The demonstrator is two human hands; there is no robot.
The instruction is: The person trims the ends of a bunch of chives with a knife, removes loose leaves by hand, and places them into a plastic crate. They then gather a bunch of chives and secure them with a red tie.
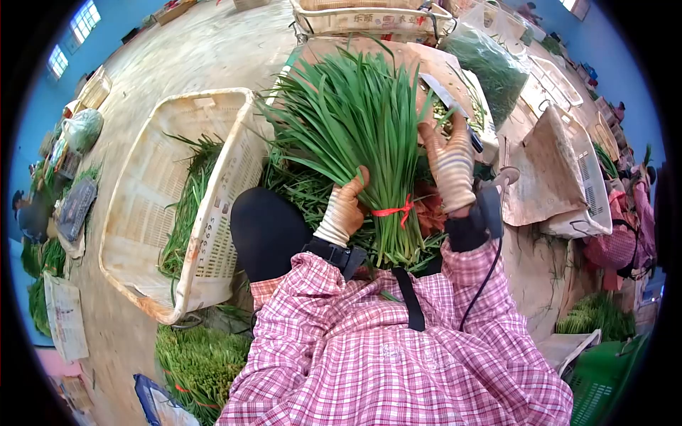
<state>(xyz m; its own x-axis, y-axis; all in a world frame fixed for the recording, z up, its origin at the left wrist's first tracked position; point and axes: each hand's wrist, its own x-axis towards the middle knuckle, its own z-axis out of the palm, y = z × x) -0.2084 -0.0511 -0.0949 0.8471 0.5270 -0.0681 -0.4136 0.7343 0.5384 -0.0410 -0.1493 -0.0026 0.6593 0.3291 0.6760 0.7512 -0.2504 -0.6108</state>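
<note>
The bundle of chives (362,128) stands upright in front of the person's chest, its leaves fanning out toward the bench (334,51) and its stalks cinched by a red band (393,210) low down. The left hand (344,209), gloved, has its fingers closed round the stalks just beside the band, the thumb pressing across the front. The right hand (451,167), also gloved, lies against the bundle's right side with its fingers wrapped on the handle of a knife (442,91), whose blade slants up and away over the leaf tips. The work appears to be cleaning and trimming the tied bunch. Doing it well probably means gripping close to the band so that the stalks cannot slip or splay, and turning the bunch with the left wrist rather than chasing it with the blade. The edge should point away from the left thumb, and any cut is best made clear of the band. Loose chives (302,188) are heaped below the bundle, against a black-clad knee (266,231). A white crate (142,206) at the left holds more greens (186,206), near enough to reach. A bag of greens (486,64) lies beyond the knife.
</note>
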